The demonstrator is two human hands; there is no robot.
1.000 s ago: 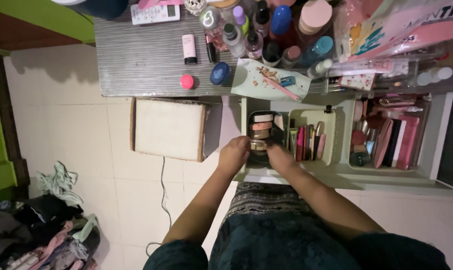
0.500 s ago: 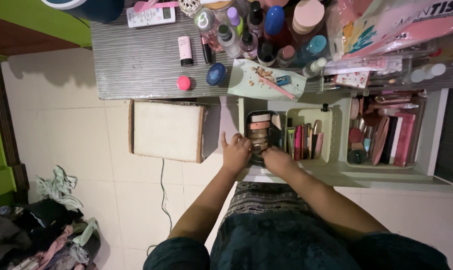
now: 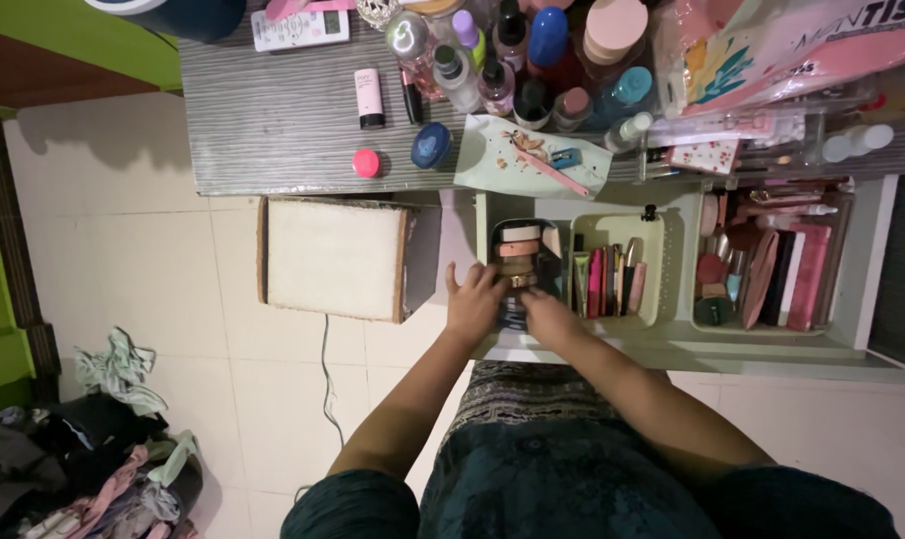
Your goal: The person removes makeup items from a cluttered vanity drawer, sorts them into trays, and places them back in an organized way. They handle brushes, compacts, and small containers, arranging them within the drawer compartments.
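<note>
Both my hands meet at the left compartment of an open pale green drawer (image 3: 672, 334) under a grey desk. My left hand (image 3: 472, 299) rests on the compartment's near left edge, fingers spread against a stack of small makeup compacts (image 3: 519, 262). My right hand (image 3: 547, 311) lies beside it, fingers curled at the near end of that stack. Whether either hand grips a compact I cannot tell. The middle compartment holds upright lipsticks and tubes (image 3: 605, 279).
The grey desk top (image 3: 273, 120) carries bottles, jars, a pink-capped tube, a blue lid and a pale tray (image 3: 532, 160) with a pink pencil. A cream stool (image 3: 332, 258) stands left of the drawer. Palettes fill the right compartment (image 3: 772, 269). Clothes are piled on the floor at the lower left (image 3: 83, 449).
My left hand has slid forward onto the compact stack's left side, fingers spreading. The right hand has stayed at the stack's near end.
</note>
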